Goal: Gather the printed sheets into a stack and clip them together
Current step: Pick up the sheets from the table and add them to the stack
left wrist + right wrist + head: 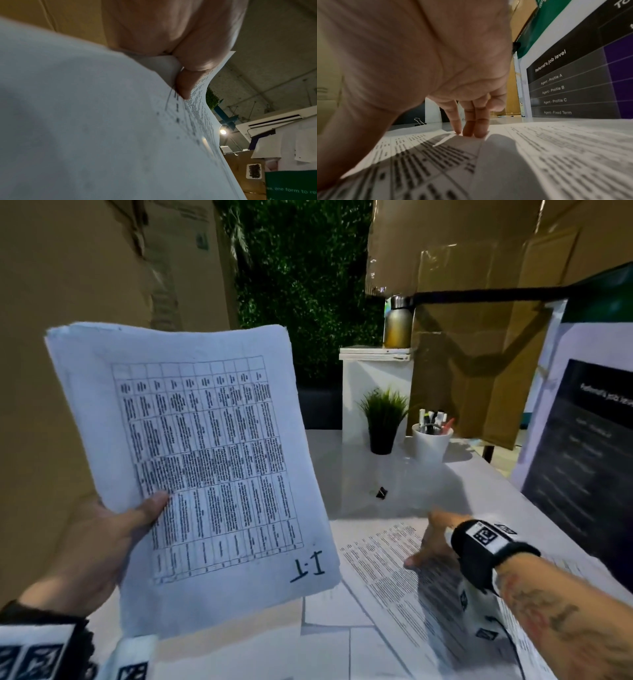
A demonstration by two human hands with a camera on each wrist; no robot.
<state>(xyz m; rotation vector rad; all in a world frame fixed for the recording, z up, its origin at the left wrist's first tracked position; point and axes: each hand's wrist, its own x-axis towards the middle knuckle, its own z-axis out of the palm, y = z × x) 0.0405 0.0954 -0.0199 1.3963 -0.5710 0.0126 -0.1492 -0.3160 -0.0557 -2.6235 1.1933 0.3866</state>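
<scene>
Above table | left hand (99, 546) pinches stack (191, 460), top sheet tabled

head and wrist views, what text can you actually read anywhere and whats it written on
"I.T", handwritten, upside down, on a corner of the top sheet of the held stack.
"Referral's job level", "Agent - Profile A", "Agent - Profile B", "Agent - Profile C", "Agent - Fixed Term" on the dark poster.
"one form to re", cut off, on the green board.
Table print on the held stack and on the sheets on the table: too blurred to read.
Cardboard box label: too small.
</scene>
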